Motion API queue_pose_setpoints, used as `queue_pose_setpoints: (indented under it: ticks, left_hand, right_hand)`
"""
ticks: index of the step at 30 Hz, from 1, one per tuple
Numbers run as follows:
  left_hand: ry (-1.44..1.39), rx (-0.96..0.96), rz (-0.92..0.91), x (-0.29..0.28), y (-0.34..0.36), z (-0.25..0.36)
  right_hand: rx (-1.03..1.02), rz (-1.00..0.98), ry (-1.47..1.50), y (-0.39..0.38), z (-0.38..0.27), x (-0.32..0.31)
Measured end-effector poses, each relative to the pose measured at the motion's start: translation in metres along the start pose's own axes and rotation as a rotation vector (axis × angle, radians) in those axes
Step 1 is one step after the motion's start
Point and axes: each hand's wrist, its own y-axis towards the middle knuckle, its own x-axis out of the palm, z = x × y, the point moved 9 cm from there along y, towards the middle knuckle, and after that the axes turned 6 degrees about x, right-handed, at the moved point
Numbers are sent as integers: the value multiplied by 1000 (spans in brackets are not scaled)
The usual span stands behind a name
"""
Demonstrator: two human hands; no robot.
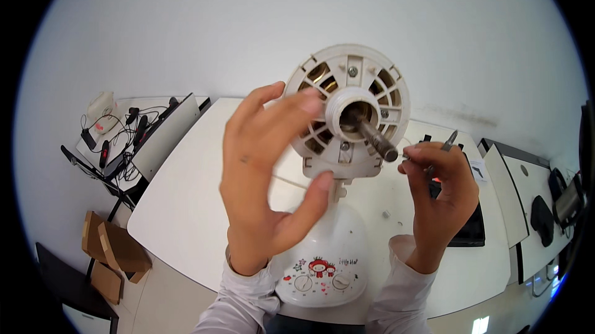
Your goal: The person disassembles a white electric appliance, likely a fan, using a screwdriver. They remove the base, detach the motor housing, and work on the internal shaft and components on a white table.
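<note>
In front of me stands a small electric fan with its blades and guard off. Its round white motor housing (354,60) faces me, with slots and several screws. A metal shaft (378,140) sticks out of the threaded collar in its middle. My left hand (263,167), slightly blurred, is open at the housing's left side, thumb and fingers spread; whether the fingertips touch it I cannot tell. My right hand (443,191) is closed in a pinch on a slim metal tool (450,140), just right of the shaft's end. Fingers hide most of that tool.
The fan's white base (325,253) with dials and a cartoon print rests on the white table (186,204). Behind my right hand lies a black tray (474,228). Small loose parts (386,214) lie near the base. Cardboard boxes (118,250) stand at left; a side table holds cables (124,129).
</note>
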Motion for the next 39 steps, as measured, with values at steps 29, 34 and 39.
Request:
queue_pose_setpoints:
  ticks: [29, 34, 39]
  left_hand:
    - [37, -122, -11, 3, -9, -23]
    - [66, -84, -7, 3, -7, -18]
    - [67, -34, 14, 3, -4, -5]
  right_hand:
    - [6, 76, 7, 0, 7, -8]
    - [18, 85, 23, -1, 7, -10]
    - [0, 86, 24, -1, 5, -10]
